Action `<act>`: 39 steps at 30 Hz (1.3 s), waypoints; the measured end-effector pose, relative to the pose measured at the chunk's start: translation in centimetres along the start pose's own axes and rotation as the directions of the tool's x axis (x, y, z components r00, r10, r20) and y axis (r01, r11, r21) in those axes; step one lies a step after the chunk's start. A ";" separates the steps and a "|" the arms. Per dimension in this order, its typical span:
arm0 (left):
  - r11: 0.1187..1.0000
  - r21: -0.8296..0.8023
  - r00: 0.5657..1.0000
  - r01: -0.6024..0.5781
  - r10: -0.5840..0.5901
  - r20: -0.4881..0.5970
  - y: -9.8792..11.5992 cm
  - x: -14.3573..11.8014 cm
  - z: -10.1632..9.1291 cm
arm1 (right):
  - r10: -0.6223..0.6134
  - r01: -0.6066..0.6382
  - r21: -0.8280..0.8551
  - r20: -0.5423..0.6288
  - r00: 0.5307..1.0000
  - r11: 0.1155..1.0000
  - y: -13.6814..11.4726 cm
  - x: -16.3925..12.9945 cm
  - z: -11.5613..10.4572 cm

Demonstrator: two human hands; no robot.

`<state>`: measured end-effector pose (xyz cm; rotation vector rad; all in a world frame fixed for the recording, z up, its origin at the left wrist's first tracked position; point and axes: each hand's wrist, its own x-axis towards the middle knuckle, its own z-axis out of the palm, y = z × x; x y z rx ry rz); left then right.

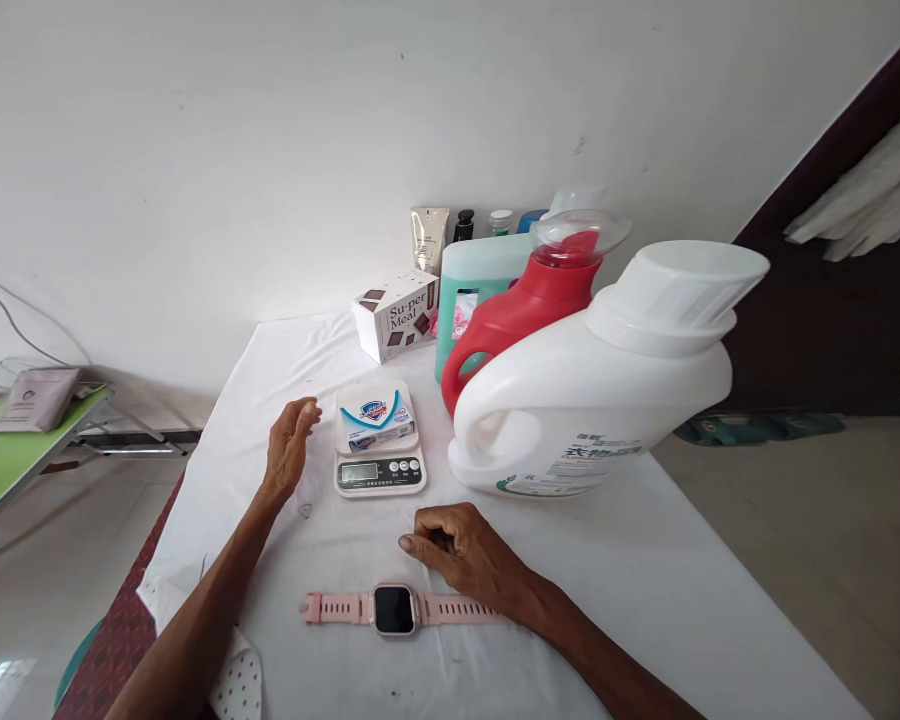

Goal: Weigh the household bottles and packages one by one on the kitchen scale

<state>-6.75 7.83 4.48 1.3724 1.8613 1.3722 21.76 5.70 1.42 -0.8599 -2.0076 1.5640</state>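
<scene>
A boxed bar of soap (376, 418) lies on a small white kitchen scale (379, 473) in the middle of the white-covered table (645, 580). My left hand (290, 448) hovers just left of the scale, fingers loosely curled and apart, holding nothing. My right hand (461, 550) rests on the cloth in front of the scale, fingers curled under in a loose fist with nothing visible in it. A pink smartwatch (394, 608) lies flat near the front edge, its strap running under my right wrist.
Right of the scale stand a large white detergent jug (592, 395), a red jug (521, 310) and a teal bottle (469, 290). A "Super Meal" box (395, 315) and small bottles sit by the wall. A green table (15, 450) stands at far left.
</scene>
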 end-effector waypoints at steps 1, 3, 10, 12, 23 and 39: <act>1.000 -0.010 0.999 0.027 -0.028 -0.044 -0.6 0.1 -0.1 | 0.005 -0.005 0.000 0.003 1.000 1.000 0.0 0.0 0.0; 0.999 -0.009 0.996 0.041 -0.041 -0.073 -1.7 0.2 -0.1 | 0.009 -0.009 -0.008 0.005 1.000 1.000 0.1 0.1 0.0; 0.998 0.069 1.000 0.008 -0.007 -0.022 -2.9 0.1 0.2 | 0.018 -0.018 -0.038 0.000 1.000 0.999 0.0 0.0 0.1; 0.997 0.081 1.000 0.008 -0.006 -0.019 -2.8 0.0 0.2 | 0.017 -0.017 -0.050 -0.005 1.000 0.999 -0.1 0.0 0.2; 0.989 0.142 0.999 0.035 -0.035 -0.005 -2.8 0.1 0.4 | 0.009 -0.009 -0.057 0.003 1.000 0.998 -0.1 0.0 0.2; 0.877 0.339 0.925 -0.340 0.246 0.291 4.2 1.2 2.8 | 0.001 0.000 -0.061 0.005 1.000 0.998 0.0 0.1 -0.1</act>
